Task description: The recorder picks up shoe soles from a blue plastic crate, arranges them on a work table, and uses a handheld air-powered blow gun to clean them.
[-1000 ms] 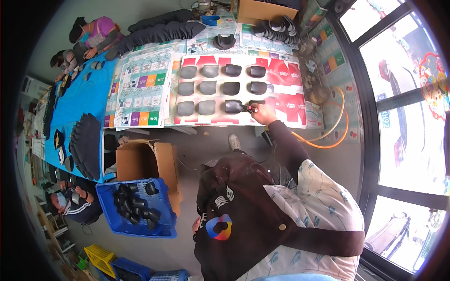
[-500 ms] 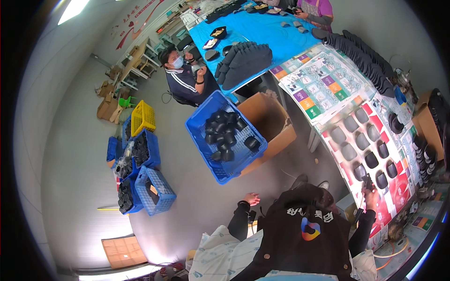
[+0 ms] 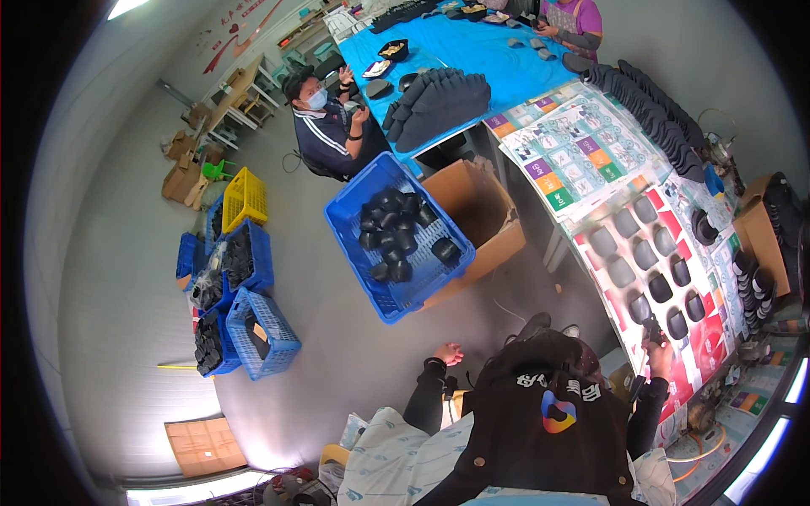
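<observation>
My right hand [image 3: 661, 359] is closed around the grip of a dark spray gun [image 3: 650, 331]. The gun's front end is over the near left part of a red and white sheet [image 3: 717, 339], close beside a curved pad [image 3: 639, 309]. Several such rounded pads lie in rows on that sheet. Those on the far left, like the pale grey pad [image 3: 621, 272], look lighter, while others, like the black pad [image 3: 660, 287], are dark. Away from the table, my left hand [image 3: 449, 354] hangs with nothing in it and its fingers loosely apart.
A blue crate [image 3: 337, 221] of black pads rests on an open cardboard box [image 3: 498, 260] ahead. More crates [image 3: 270, 354] stand on the floor at left. A masked person [image 3: 331, 135] sits beside the blue-covered table [image 3: 359, 55]; another person [image 3: 582, 25] works farther back. Stacked pads [image 3: 650, 105] line the right side.
The whole view has shifted slightly. My right hand with the spray gun stays near the same pads, and my left hand still hangs. The seated person has raised one hand.
</observation>
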Action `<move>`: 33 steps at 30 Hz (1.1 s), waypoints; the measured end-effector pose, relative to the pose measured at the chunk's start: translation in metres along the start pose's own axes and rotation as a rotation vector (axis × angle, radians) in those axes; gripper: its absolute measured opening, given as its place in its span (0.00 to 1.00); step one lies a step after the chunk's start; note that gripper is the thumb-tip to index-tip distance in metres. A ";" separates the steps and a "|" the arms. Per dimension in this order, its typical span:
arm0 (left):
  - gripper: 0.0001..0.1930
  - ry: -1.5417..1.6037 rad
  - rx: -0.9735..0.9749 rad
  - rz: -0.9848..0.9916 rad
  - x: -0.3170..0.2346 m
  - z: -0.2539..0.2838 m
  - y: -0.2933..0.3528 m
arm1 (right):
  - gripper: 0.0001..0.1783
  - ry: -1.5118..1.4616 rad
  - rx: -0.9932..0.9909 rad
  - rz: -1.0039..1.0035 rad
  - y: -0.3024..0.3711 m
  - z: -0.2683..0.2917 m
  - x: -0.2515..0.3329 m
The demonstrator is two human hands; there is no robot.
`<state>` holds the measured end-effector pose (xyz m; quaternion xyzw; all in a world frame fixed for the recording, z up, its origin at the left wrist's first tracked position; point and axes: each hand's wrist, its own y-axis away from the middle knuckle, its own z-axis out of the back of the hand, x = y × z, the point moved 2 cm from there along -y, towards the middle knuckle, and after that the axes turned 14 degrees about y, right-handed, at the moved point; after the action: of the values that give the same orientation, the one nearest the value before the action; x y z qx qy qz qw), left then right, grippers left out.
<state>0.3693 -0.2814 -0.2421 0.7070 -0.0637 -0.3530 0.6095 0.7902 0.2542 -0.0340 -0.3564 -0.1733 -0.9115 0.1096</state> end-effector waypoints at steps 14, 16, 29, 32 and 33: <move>0.19 0.064 0.035 -0.138 -0.021 0.007 0.000 | 0.21 -0.031 -0.029 -0.055 0.033 0.000 -0.005; 0.19 0.117 0.093 -0.150 -0.023 0.013 -0.003 | 0.28 -0.004 0.006 -0.048 0.033 -0.001 -0.014; 0.20 0.010 -0.082 -0.702 -0.099 0.035 0.078 | 0.17 -0.002 -0.006 0.000 0.040 -0.014 -0.013; 0.22 -0.075 -0.075 -0.782 -0.123 0.038 0.121 | 0.14 0.003 -0.053 0.010 0.037 -0.021 -0.014; 0.22 -0.078 -0.072 -0.783 -0.136 0.036 0.143 | 0.14 -0.009 -0.087 -0.003 0.039 -0.024 -0.017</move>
<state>0.2964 -0.2759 -0.0557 0.6421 0.2002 -0.5873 0.4503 0.8001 0.2104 -0.0527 -0.3646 -0.1347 -0.9168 0.0920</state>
